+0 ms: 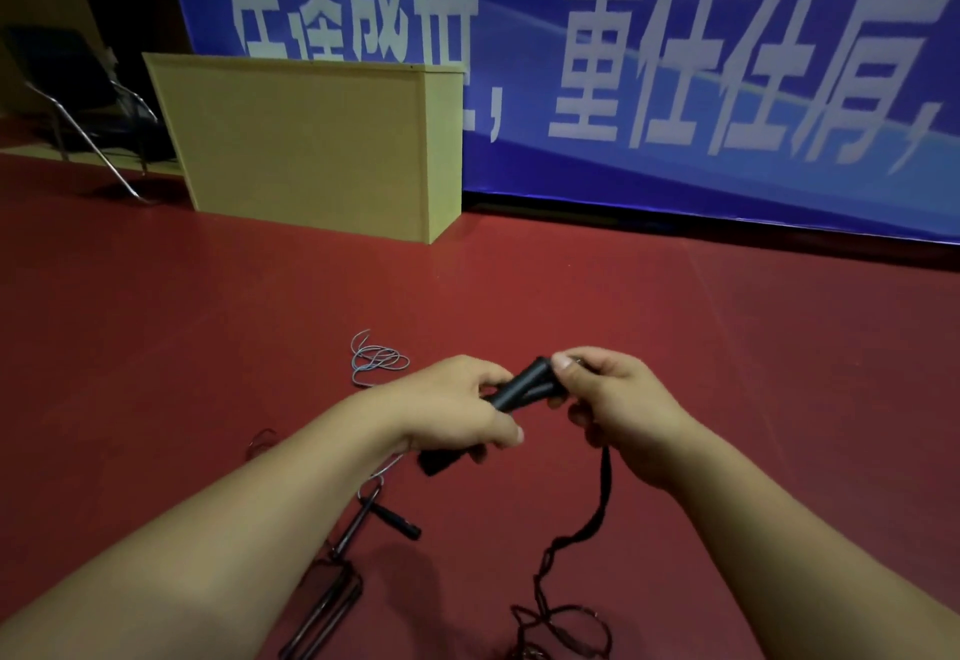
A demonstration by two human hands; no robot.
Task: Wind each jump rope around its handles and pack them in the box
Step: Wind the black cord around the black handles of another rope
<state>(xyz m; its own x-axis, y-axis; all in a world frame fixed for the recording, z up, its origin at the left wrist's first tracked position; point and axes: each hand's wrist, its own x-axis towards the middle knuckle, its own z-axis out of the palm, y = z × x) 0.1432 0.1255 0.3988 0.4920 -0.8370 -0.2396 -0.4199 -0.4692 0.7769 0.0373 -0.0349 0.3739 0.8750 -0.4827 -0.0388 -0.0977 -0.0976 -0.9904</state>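
Over a dark red, smooth sports floor (519, 285), I see both my bare hands meeting on a pair of black cylindrical jump-rope handles (524, 386) held side by side above the ground. My left hand (457, 410) grips the near ends of the handles, fingers curled round them, the thumb stretched along the underside. My right hand (618, 399) pinches the far ends, thumb pressed on top and fingers tucked beneath. From under that hand a black braided rope (602, 498) hangs down and ends in loose loops on the floor near the bottom edge of the view.

Below my left forearm lie more slim black handles (387, 516) on the floor, one pair crossing, another pair (322, 612) lying parallel closer to me; a thin pale cord leads from the first pair up toward my wrist. Farther out, a small tangle of thin grey-blue cord (376, 358) rests alone on the floor.

Behind it stands a tall pale yellow panelled box (311, 145), set against a large blue banner with white characters (675, 62) that fills the back wall. At far left, a dark chair with a chrome tube frame (88, 108) stands in shadow beside the box.
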